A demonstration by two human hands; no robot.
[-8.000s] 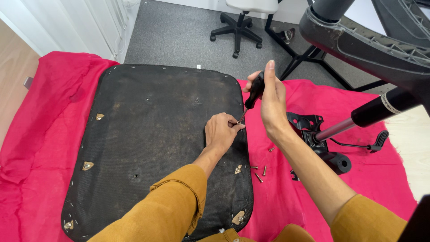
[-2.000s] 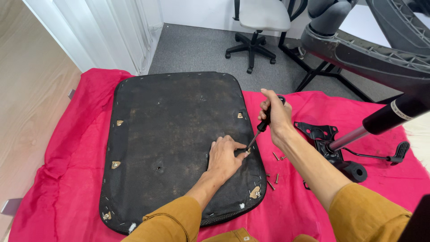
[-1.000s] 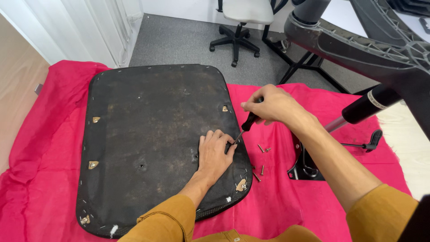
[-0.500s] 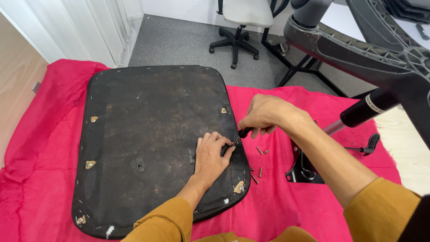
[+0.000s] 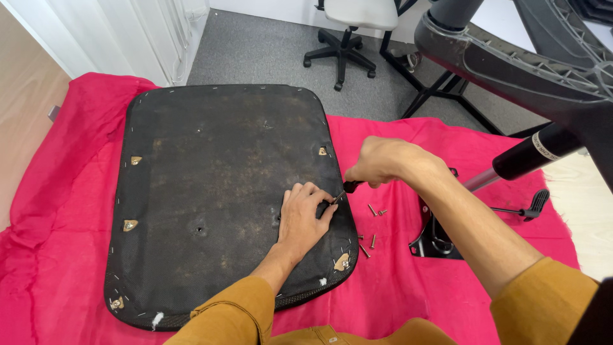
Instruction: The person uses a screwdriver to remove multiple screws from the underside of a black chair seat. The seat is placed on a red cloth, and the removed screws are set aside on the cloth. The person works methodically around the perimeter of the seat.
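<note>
A big black chair seat lies upside down on a red cloth. The cloth covers the floor around it.

The left hand rests flat on the black seat, near its right edge. Its fingers are bent a little and press down beside the tip of a screwdriver. The thumb and first finger pinch close around that tip. I cannot tell if they hold a screw there, as it is too small to see.

The right hand is curled tight around the black handle of the screwdriver. Most of the handle is hidden inside the fist. The tool leans down and to the left, and its thin metal end touches the seat right at the left hand's fingertips.

A few loose screws lie on the red cloth, just beside the right edge of the seat. Small metal brackets sit near the seat's corners and sides, one close below the left hand and another above it.

To the right, on the cloth, lies a black metal plate partly hidden behind the right arm. A black pole with a silver end points down to it. A thin black lever lies near it. Above, a grey chair base hangs over the scene. An office chair stands far off on the grey carpet. Both sleeves are mustard yellow
</note>
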